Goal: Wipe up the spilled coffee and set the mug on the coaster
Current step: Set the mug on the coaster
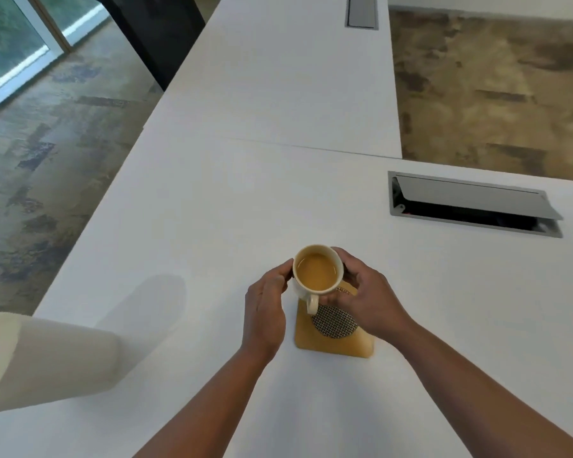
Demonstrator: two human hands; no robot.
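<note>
While both hands are cupping mug point(317, 276), placing step is underway: left hand point(266, 315) and right hand point(367, 300) grasping its sides, mug hovering over coaster point(334, 340) far edge, possibly touching. No spill showing on table point(245, 200). Next move calling for level lowering, centred on coaster.

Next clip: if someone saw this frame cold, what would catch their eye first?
First the white mug of milky coffee near the middle, held between the left hand and right hand over the far end of a tan coaster with a woven round inset. Next, the paper towel roll lying at the lower left on the white table, and the open grey cable hatch at the right.
</note>
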